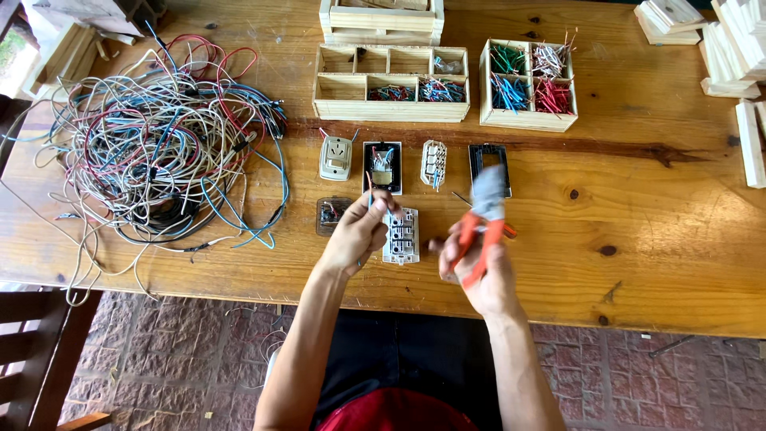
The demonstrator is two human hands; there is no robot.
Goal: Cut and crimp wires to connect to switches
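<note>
Head view, left to right: a wire tangle [163,132] sprawls on the worktop [654,231], then the left hand [359,231] pinches a short wire [369,190] that points up and away, thin, light and bendy, best held near its end. Just right, above a white switch plate [401,236], the right hand [479,267] is closed round orange-handled pliers [485,215], stiff, jaws pointing away.

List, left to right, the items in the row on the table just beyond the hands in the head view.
Cream wall socket → black-framed switch module with exposed wiring → white ribbed switch block → empty black rectangular frame, its lower part hidden by orange-handled pliers.
</note>
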